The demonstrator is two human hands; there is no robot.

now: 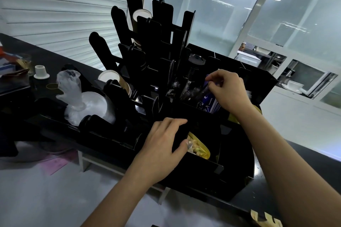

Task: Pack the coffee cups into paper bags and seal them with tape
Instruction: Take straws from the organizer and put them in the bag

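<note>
Paper cups [115,80] stacked in black organiser [199,116] on bench's far edge. Left hand [162,142] gripping organiser's divider; right hand [227,90] pinching wrapped straws [193,91] in rear compartment.

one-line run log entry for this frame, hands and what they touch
stage: fetching supplies | left hand: grips organizer divider | right hand: pinches blue packets in rear compartment | bags: none open in view

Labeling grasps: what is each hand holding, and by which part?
Left hand grips the top edge of a black organizer divider. Right hand pinches the top of blue packets standing in a compartment.
</note>
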